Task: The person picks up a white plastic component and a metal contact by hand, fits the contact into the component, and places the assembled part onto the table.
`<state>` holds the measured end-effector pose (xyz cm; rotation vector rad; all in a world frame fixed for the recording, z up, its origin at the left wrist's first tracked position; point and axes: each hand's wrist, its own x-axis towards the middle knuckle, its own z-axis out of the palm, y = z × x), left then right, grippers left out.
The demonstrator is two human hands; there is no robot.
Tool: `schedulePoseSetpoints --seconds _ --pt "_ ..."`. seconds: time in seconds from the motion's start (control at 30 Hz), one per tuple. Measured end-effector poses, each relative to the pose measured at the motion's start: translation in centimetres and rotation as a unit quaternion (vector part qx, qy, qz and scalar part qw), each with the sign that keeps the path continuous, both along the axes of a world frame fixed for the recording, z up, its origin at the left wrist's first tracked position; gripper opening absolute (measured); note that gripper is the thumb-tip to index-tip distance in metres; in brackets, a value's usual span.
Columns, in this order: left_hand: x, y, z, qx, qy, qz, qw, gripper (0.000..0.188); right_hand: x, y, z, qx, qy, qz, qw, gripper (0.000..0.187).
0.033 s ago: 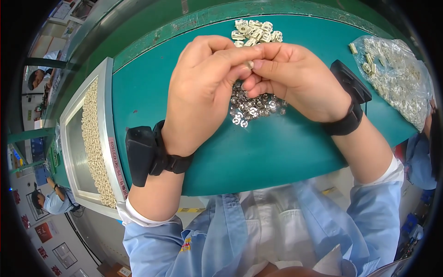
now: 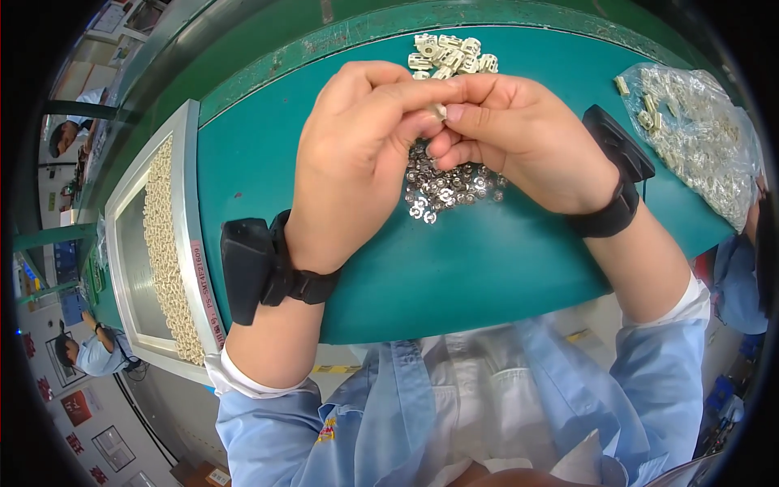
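1. Left hand and right hand, fingertips together, pinch a small cream-coloured piece between twelve and one o'clock in view.
2. Shiny silver metal clips lie at its six o'clock.

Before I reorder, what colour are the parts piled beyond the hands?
The parts are cream; see the head view.

Green surface, worn ledge along far edge, pale wall with framed panel beyond left edge, greyish floor past near-left corner.
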<state>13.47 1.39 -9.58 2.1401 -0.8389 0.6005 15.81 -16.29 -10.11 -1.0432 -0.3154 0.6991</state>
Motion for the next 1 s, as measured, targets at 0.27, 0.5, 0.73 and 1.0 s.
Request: schedulePoseSetpoints --seconds 0.27,0.5,0.73,1.0 --pt "0.6 -0.2 -1.1 -0.14 0.081 0.011 0.987 0.016 0.2 0.1 -0.3 -0.037 -0.027 -0.022 0.999 0.023" --pt "0.3 -0.6 -1.4 -0.341 0.268 -0.064 0.899 0.017 0.3 -0.2 0.2 -0.061 -0.033 -0.059 0.996 0.026" --pt "0.4 -0.1 -1.4 -0.359 0.339 -0.042 0.868 0.022 0.3 -0.1 0.1 -0.046 -0.039 -0.082 0.995 0.034" --pt "0.3 0.3 -1.5 -0.376 0.471 -0.148 0.784 0.027 0.1 1.1 0.8 -0.006 -0.225 -0.228 0.947 0.033"
